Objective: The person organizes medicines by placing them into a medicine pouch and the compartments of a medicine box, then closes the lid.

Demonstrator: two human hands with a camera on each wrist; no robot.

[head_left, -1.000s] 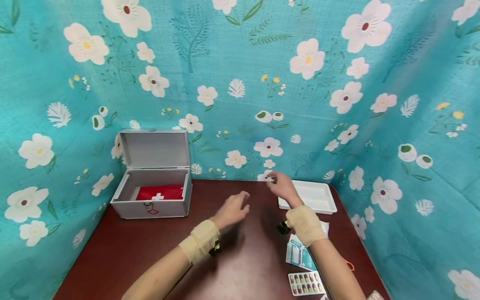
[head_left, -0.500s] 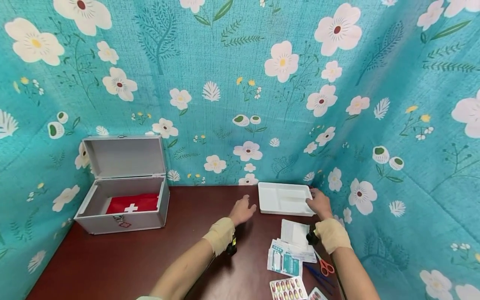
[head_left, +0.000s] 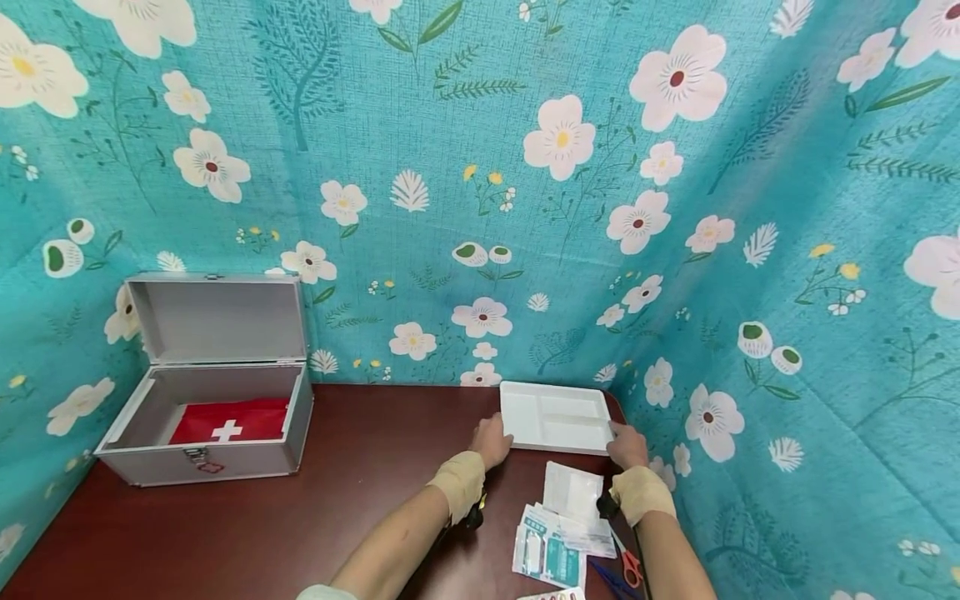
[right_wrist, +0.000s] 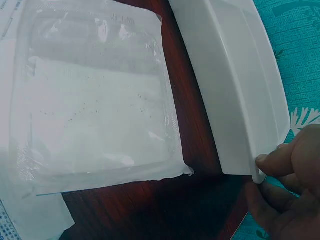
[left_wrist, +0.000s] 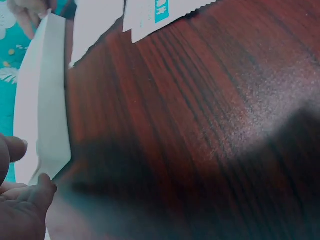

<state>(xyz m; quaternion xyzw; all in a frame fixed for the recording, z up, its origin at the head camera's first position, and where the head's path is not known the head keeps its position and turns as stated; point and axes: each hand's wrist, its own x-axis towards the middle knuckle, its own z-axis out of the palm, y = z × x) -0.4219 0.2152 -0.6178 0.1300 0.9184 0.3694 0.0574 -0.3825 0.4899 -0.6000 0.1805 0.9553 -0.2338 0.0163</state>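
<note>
A white plastic tray (head_left: 519,417) with divided compartments lies at the back right of the table, bare inside. My left hand (head_left: 491,442) is at its front left corner; in the left wrist view the fingers (left_wrist: 45,187) touch the corner's outside and the thumb lies over the rim. At the front right corner, my right hand (head_left: 628,447) pinches the rim, thumb on top and fingers underneath, as the right wrist view shows. Just in front of the tray lies a clear-and-white sealed packet (right_wrist: 100,110).
Teal-and-white packets (head_left: 551,554), orange-handled scissors (head_left: 632,571), blue tweezers (head_left: 617,581) and a capsule blister pack (head_left: 558,594) lie nearer me on the right. An open silver case (head_left: 213,462) with a red pouch (head_left: 262,419) stands at left. A floral curtain (head_left: 420,275) hangs behind.
My right hand has gone from the tray's left side, where it held something small, to its right corner. My left hand has moved right to the tray's left corner. The view has shifted right.
</note>
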